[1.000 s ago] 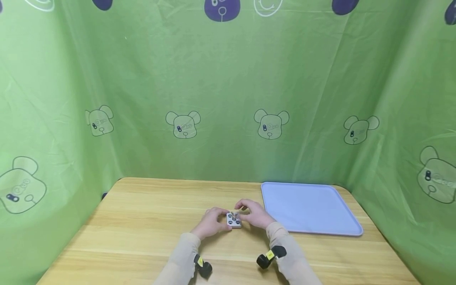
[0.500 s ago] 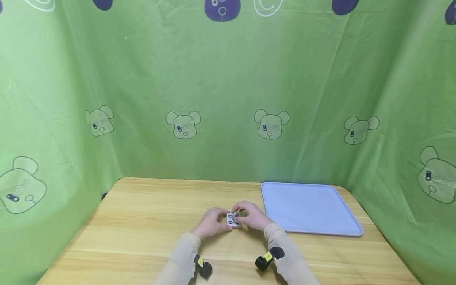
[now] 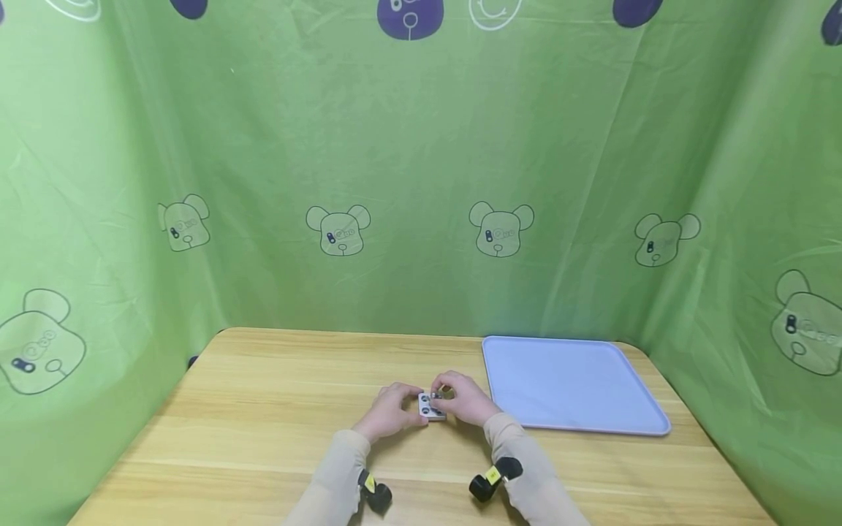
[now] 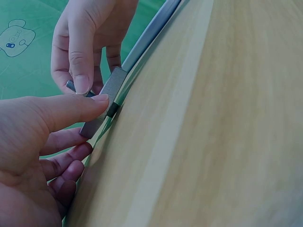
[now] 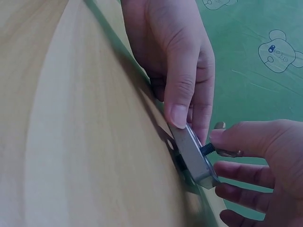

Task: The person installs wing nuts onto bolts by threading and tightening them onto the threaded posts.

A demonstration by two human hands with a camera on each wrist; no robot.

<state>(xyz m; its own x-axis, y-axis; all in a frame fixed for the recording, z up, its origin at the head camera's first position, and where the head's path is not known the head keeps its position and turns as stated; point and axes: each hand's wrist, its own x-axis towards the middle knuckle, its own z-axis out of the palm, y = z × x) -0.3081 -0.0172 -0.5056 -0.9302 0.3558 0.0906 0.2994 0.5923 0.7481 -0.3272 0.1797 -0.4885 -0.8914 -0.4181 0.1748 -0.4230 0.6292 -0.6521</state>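
A small silver metal block [image 5: 191,153] with dark round holes in its top lies over the middle of the table. My left hand [image 3: 389,414] grips its left side, thumb on the near edge and fingers on the far edge. From its top stands a dark threaded bolt [image 5: 208,149] with a shiny, wing-like head. The thumb and fingers of my right hand [image 3: 465,399] pinch this head and partly hide it. In the left wrist view, the threads [image 4: 71,86] show beside the right thumb. A dark stub [image 4: 112,109] juts out under the block.
A pale blue tray [image 3: 572,383] lies at the right rear of the wooden table [image 3: 276,416], just beyond my right hand. A green curtain [image 3: 421,292] with printed bear heads encloses the back and sides. Each sleeve carries a small black wrist camera [image 3: 483,488].
My right hand has shifted slightly left onto the bolt's head, its fingers turning round it and now hiding more of it. The left hand and the block stay in place.
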